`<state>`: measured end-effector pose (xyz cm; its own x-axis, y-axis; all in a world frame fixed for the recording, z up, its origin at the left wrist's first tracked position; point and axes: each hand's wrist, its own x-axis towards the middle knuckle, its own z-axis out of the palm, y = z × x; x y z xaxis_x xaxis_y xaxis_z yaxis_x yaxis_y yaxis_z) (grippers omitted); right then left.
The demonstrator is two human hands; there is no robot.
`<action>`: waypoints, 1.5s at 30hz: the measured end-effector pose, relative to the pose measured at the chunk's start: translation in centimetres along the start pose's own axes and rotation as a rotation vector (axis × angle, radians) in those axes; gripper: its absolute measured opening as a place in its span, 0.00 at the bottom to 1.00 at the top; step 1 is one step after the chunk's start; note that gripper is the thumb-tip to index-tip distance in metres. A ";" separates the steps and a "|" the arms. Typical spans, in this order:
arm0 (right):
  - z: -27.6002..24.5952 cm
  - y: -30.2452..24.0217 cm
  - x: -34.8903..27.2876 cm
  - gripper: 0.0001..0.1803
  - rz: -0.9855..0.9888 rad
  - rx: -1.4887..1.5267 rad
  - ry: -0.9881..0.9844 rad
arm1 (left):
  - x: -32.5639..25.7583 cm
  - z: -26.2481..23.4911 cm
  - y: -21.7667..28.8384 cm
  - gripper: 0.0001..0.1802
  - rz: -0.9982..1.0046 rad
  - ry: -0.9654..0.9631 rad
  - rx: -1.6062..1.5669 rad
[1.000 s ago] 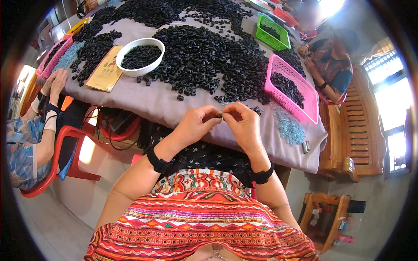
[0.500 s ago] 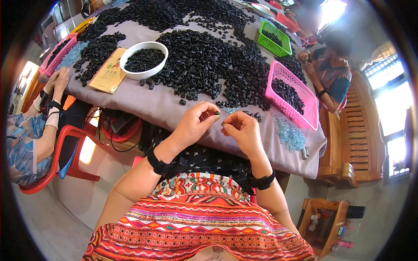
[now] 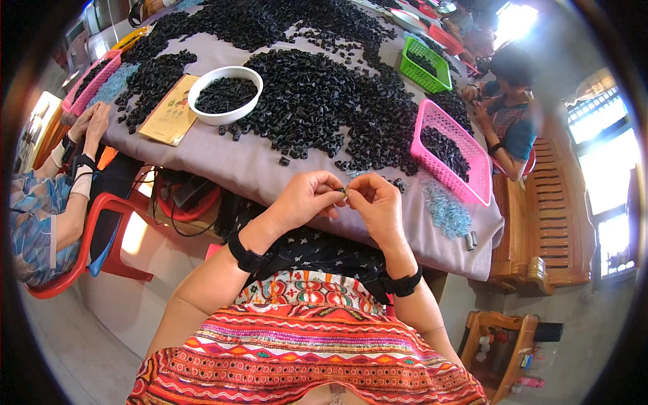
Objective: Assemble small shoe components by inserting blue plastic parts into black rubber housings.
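Note:
My left hand (image 3: 309,197) is closed in a pinch on a small dark piece (image 3: 342,193) at the table's near edge. Against it, the fingertips of my right hand (image 3: 376,204) are pinched together; whatever they hold is too small to make out. Just beyond my hands spreads a large heap of small black tube-like pieces (image 3: 304,108). A pink perforated basket (image 3: 480,181) with more black pieces sits to the right. Beside it lies a pile of small clear-blue pieces (image 3: 447,212).
A white bowl (image 3: 254,108) of black pieces stands near a yellow booklet (image 3: 165,121). A green basket (image 3: 442,81) is at the far right, another pink basket (image 3: 75,108) at the far left. People sit on both sides, one on a red chair (image 3: 115,229). A wooden bench (image 3: 550,202) stands right.
My two hands, slightly apart before, have come together, so their fingertips meet at the small dark piece. The person at the right has shifted a little.

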<state>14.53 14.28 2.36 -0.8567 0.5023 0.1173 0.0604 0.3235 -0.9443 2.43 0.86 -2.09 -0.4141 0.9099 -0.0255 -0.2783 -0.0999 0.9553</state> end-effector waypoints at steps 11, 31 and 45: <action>0.5 -0.2 1.0 0.07 -0.096 -0.104 0.001 | 0.5 -0.9 0.2 0.10 0.050 0.095 -0.031; 0.7 2.3 7.1 0.05 -0.544 -0.896 -0.083 | 0.9 -2.2 -0.3 0.08 0.126 0.169 -0.115; -0.2 0.5 5.5 0.11 -0.270 -0.433 -0.010 | 0.9 -2.0 -0.3 0.09 0.082 0.170 -0.080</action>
<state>9.92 17.33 2.61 -0.8756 0.3484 0.3344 0.0417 0.7444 -0.6665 0.41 0.89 -2.97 -0.5768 0.8168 -0.0047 -0.3029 -0.2085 0.9299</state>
